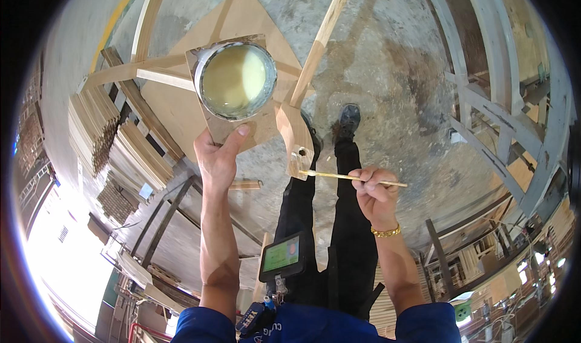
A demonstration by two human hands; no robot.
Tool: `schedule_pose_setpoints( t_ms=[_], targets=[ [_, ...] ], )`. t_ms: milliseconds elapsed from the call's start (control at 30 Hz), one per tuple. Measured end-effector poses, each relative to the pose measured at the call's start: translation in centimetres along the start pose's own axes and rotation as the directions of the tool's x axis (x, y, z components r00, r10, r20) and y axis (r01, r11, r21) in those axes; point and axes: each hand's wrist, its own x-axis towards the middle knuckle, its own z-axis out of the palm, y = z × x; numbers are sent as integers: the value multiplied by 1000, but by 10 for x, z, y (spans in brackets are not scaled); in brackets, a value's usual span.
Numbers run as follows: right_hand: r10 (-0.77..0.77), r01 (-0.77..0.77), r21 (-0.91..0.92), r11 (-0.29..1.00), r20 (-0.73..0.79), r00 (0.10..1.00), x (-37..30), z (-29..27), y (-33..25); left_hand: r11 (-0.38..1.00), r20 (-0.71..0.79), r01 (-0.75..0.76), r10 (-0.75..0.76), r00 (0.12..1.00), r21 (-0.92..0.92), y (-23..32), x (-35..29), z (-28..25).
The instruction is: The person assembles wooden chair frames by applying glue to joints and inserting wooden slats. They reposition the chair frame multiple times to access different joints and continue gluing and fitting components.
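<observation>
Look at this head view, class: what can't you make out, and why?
All in the head view:
Left hand: most fingertips, hidden beneath the held board.
Slanting wooden bar: far end, cut off by the upper edge.
Left shoe: partly hidden by the curved wooden piece.
Thin stick: tip too small to show any bristles.

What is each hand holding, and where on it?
The left hand holds a board by its near edge, a tub standing on it. The right hand pinches a thin stick toward its rear end.
</observation>
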Motion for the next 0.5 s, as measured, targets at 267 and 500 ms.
schedule_pose_setpoints(
  t_ms=[267,500],
  targets=[
    [-54,54,-43,998,5,999,12,8,1,999,44,40,-42,998,32,7,3,2],
    [-53,62,-63,996,131,990,12,6,1,994,101,52,-61,993,98,20,8,4]
  ],
)
